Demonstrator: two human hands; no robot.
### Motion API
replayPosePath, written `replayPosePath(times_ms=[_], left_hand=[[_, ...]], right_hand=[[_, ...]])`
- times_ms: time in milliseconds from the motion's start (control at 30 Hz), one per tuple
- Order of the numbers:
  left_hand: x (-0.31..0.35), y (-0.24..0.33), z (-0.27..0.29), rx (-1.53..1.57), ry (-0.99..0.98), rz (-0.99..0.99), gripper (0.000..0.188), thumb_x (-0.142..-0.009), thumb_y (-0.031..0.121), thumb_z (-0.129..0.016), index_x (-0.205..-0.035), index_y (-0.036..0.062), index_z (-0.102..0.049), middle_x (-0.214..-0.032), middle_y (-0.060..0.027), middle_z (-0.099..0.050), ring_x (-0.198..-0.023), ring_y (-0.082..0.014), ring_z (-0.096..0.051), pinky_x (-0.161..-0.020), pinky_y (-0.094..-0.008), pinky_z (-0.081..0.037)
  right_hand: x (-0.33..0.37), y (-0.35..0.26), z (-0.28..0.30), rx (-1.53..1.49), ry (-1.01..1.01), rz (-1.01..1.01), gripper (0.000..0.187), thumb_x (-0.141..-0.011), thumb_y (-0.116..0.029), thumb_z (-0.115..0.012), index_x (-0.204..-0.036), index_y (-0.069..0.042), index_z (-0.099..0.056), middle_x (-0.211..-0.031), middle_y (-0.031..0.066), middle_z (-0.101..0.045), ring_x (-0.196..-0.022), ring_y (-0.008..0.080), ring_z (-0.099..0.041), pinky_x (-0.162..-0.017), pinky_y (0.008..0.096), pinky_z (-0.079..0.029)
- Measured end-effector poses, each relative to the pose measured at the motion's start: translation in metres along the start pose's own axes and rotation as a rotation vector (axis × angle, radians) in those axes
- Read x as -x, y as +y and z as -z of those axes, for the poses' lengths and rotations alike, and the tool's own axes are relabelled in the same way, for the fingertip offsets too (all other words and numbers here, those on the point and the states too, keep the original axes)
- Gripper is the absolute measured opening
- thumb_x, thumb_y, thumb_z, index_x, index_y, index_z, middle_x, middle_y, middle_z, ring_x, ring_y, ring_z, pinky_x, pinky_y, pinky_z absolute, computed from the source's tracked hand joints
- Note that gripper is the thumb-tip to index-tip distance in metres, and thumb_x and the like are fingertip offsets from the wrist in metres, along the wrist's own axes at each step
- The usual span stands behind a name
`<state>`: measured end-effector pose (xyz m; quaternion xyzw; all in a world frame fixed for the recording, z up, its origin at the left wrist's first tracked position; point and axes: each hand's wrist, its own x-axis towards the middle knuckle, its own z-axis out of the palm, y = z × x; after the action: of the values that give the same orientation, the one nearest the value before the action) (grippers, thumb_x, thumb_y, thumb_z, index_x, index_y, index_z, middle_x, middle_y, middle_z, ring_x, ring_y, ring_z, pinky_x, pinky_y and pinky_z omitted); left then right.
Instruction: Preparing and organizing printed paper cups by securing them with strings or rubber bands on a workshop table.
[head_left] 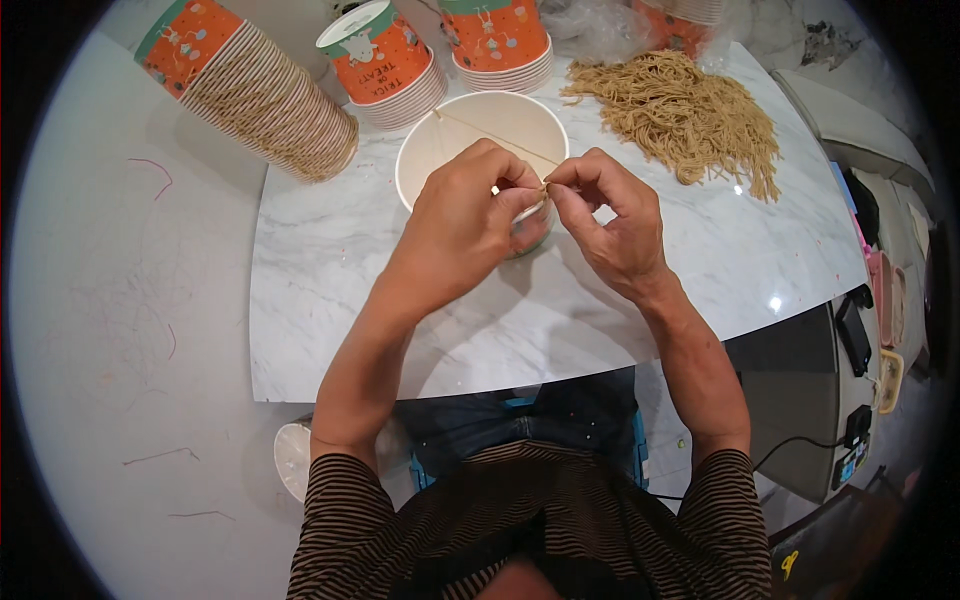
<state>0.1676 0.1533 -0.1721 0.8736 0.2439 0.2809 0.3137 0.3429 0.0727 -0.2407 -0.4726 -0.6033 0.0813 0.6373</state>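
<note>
A paper bucket (pixel 428 160) with a white inside stands on the marble-patterned table in front of me, its mouth facing up. From its far left rim, a thin tan cord (pixel 490 134) stretches across the mouth to the near right rim. There, my left hand (pixel 455 215) pinches the cord's end between thumb and forefinger. Right beside it, the fingertips of my right hand (pixel 615 220) are pinched on the same end. The tips nearly meet, so the exact fastening at the rim is hidden.
Tall nested orange-and-green buckets with cords (pixel 270 105) lean at the far left. More bucket stacks (pixel 385 75) (pixel 498 40) stand behind the open one. A heap of tan cords (pixel 690 120) lies at the far right, near clear plastic wrapping (pixel 600 30). A grey sofa (pixel 800 400) is right.
</note>
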Motion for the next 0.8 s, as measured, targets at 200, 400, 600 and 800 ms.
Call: replayPosePath(times_ms=[200, 400, 600, 800], left_hand=[[-0.01, 0.009, 0.018, 0.334, -0.264, 0.307, 0.011, -0.103, 0.01, -0.067, -0.102, -0.001, -0.066, -0.09, -0.0002, -0.065, -0.079, -0.0072, -0.061, -0.067, -0.0258, -0.054], [-0.014, 0.005, 0.024, 0.432, -0.32, 0.358, 0.014, -0.103, 0.013, -0.068, -0.104, -0.001, -0.068, -0.092, -0.0011, -0.067, -0.081, -0.0071, -0.063, -0.07, -0.0254, -0.057], [-0.018, 0.005, 0.024, 0.418, -0.312, 0.377, 0.016, -0.103, 0.014, -0.068, -0.104, -0.0022, -0.07, -0.094, -0.002, -0.07, -0.084, -0.008, -0.066, -0.068, -0.0255, -0.058], [-0.021, 0.003, 0.023, 0.388, -0.302, 0.375, 0.02, -0.102, 0.017, -0.07, -0.104, -0.0028, -0.07, -0.094, -0.0016, -0.07, -0.084, -0.0073, -0.064, -0.069, -0.0248, -0.055]], right_hand=[[0.001, 0.003, 0.0, -0.064, 0.011, -0.007, 0.016, -0.089, 0.006, -0.073, -0.102, -0.001, -0.069, -0.085, 0.0042, -0.068, -0.068, 0.0095, -0.061, -0.06, 0.0253, -0.049], [-0.002, -0.001, 0.003, -0.035, -0.009, 0.021, 0.015, -0.087, 0.007, -0.072, -0.1, 0.0, -0.074, -0.085, 0.0047, -0.067, -0.068, 0.0092, -0.059, -0.058, 0.025, -0.046], [-0.004, -0.005, 0.007, -0.064, -0.057, 0.002, 0.016, -0.088, 0.004, -0.073, -0.103, 0.001, -0.074, -0.086, 0.0052, -0.068, -0.067, 0.0094, -0.058, -0.059, 0.0247, -0.045], [-0.003, -0.004, 0.006, -0.072, -0.037, -0.078, 0.016, -0.087, 0.001, -0.076, -0.103, 0.001, -0.073, -0.085, 0.0024, -0.066, -0.065, 0.0058, -0.054, -0.058, 0.0223, -0.043]])
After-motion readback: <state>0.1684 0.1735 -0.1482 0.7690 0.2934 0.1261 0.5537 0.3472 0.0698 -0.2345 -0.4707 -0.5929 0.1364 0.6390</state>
